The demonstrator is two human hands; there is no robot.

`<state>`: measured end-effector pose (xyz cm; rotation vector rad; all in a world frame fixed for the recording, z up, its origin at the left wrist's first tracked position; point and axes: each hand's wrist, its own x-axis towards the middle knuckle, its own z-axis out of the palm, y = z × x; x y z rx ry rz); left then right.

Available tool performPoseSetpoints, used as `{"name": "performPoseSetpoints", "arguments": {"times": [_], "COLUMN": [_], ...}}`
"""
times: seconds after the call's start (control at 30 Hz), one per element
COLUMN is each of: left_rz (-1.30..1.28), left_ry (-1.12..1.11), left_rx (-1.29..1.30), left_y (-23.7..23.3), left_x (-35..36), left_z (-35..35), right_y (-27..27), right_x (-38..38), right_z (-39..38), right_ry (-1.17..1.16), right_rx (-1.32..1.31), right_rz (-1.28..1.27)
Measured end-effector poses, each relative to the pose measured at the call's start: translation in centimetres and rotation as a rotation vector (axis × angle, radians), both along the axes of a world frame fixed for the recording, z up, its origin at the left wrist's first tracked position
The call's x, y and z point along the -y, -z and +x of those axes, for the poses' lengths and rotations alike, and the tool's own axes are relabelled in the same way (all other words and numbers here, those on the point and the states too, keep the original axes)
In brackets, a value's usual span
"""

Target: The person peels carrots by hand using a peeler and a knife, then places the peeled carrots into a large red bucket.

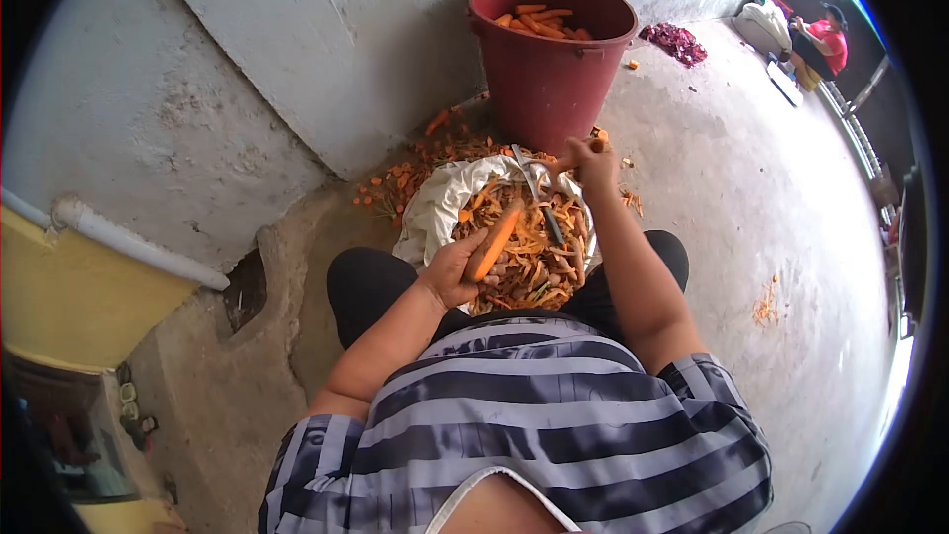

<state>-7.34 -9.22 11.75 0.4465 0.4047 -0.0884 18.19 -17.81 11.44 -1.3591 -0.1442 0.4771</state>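
Note:
My left hand (458,270) is closed around a partly peeled carrot (497,244), its bright orange side facing up, above an open white sack (432,208). Carrot peelings (529,272) fill the sack. A knife (553,225) with a dark handle rests on the peelings, its blade toward the bucket. Just right of that blade, my right hand (593,166) is near the sack's far rim with its fingers bent; whatever they grip is too blurred to name. Past the sack stands a red bucket (549,89) with several orange carrots (539,22) inside.
Orange scraps (395,188) litter the floor by the wall, left of the bucket. A dark red pile (675,44) lies farther back. At the far right sits another person (825,44) near a pale sack (763,28). A white pipe (138,240) runs along the left wall.

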Motion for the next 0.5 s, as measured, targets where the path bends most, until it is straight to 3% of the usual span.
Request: {"name": "performPoseSetpoints", "arguments": {"times": [0.03, 0.13, 0.2, 0.3, 0.33, 0.43, 0.5], "left_rz": [0.009, -0.015, -0.081, 0.177, -0.008, -0.109, -0.039], "left_ry": [0.001, 0.007, 0.007, -0.021, -0.036, 0.094, 0.057], "left_rx": [-0.021, -0.061, -0.062, 0.124, -0.015, -0.008, -0.047], "left_y": [-0.1, 0.3, 1.4, 2.5, 2.3, 1.1, 1.1], "left_x": [-0.1, -0.2, -0.4, 0.0, 0.2, 0.5, 0.7], "left_z": [0.1, 1.0, 1.8, 2.9, 3.3, 3.8, 3.4], "right_y": [0.5, -1.8, -3.3, -3.9, -3.3, -1.2, 0.7], "right_x": [0.0, 1.3, 1.5, 2.0, 1.9, 0.9, 1.2], "right_z": [1.0, -1.4, -5.5, -9.5, -8.5, -3.6, 1.0], "right_ry": [0.128, 0.122, -0.099, -0.481, -0.428, -0.197, -0.064], "right_rx": [0.072, -0.019, -0.028, -0.027, -0.042, -0.178, -0.041], "right_rz": [0.019, 0.059, 0.118, 0.076, 0.024, 0.078, 0.017]}}
